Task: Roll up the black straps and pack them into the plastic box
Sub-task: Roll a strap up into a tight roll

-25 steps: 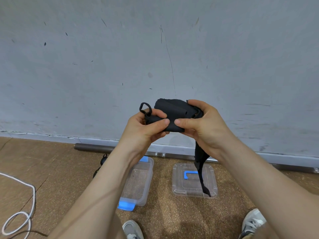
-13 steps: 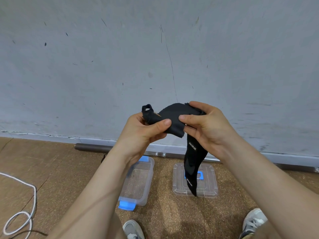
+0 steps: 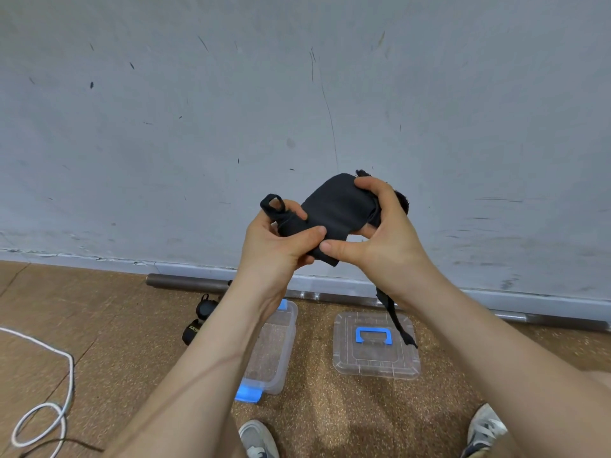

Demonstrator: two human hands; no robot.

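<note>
Count: three black straps, one held strap [image 3: 337, 209] at centre and two rolled straps [image 3: 205, 309] [image 3: 191, 333] lower left of centre; one plastic box [image 3: 281, 358]; one lid [image 3: 377, 361]; left hand [image 3: 274, 246], right hand [image 3: 386, 239]; two shoes [image 3: 258, 438] [image 3: 486, 428]; one white cable [image 3: 71, 366]; one pipe [image 3: 185, 281].

Plastic box [image 3: 279, 345] partly behind left forearm [image 3: 211, 361]

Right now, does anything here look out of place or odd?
Two rolled straps lie on the floor left of the box, not in it. The held strap is only part rolled: its tail dangles below the right hand.
</note>
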